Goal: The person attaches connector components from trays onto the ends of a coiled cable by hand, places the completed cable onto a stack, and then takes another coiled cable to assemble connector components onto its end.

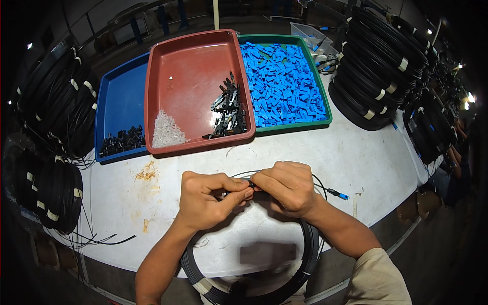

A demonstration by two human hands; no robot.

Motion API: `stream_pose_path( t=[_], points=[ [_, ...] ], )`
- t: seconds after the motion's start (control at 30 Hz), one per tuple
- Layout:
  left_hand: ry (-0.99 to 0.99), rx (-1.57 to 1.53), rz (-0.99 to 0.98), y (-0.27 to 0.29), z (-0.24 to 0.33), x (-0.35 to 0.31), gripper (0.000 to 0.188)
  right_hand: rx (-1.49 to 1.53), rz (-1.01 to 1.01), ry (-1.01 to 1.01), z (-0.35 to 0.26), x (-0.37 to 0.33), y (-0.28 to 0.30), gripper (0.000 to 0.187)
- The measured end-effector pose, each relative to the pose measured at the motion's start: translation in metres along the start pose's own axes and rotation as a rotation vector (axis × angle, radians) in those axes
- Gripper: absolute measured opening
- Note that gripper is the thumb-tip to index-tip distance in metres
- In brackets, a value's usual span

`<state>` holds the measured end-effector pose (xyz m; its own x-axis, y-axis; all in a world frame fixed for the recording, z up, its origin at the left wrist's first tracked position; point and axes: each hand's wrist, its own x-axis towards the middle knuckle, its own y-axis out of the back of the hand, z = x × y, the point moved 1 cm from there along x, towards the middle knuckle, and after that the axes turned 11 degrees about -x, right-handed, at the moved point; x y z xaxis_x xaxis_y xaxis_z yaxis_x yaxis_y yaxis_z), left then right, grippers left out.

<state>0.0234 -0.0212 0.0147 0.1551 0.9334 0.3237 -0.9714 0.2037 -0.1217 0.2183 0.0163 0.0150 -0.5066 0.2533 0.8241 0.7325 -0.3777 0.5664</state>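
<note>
Over the front of the white table, my left hand [216,198] and my right hand [287,188] meet, both closed in a pinch. Between their fingertips is a small black fitting [251,184], mostly hidden by the fingers. Below them lies a coil of black cable [310,241], bound with pale tape [203,285] at its lower left. A cable end with a blue connector [343,196] sticks out to the right of my right hand, apart from its fingers.
Behind the hands stand a blue tray [119,96] of black parts, a red tray [190,61] with clear pieces [168,131] and black connector parts [229,113], and a green tray [328,114] of blue pieces [284,86]. Stacked cable coils [378,66] flank the white table [376,162].
</note>
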Motion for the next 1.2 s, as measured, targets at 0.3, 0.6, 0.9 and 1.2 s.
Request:
stream_pose_path(
  t=[0.3,0.6,0.9,1.2],
  points=[
    [-1.134,1.12,-0.307,-0.003,0.002,0.002,0.006,0.331,-0.124,-0.307,0.005,-0.01,-0.012,0.024],
    [-0.008,0.179,0.04,0.003,0.003,-0.003,0.011,0.06,-0.011,-0.085,-0.001,-0.002,-0.003,0.025],
    [-1.044,1.13,-0.342,-0.008,0.015,0.004,0.006,0.266,-0.147,-0.314,0.005,-0.01,-0.004,0.024],
    [-0.552,0.825,-0.01,0.02,0.069,-0.011,0.068,0.401,-0.267,-0.612,0.015,-0.002,-0.002,0.013]
  ],
)
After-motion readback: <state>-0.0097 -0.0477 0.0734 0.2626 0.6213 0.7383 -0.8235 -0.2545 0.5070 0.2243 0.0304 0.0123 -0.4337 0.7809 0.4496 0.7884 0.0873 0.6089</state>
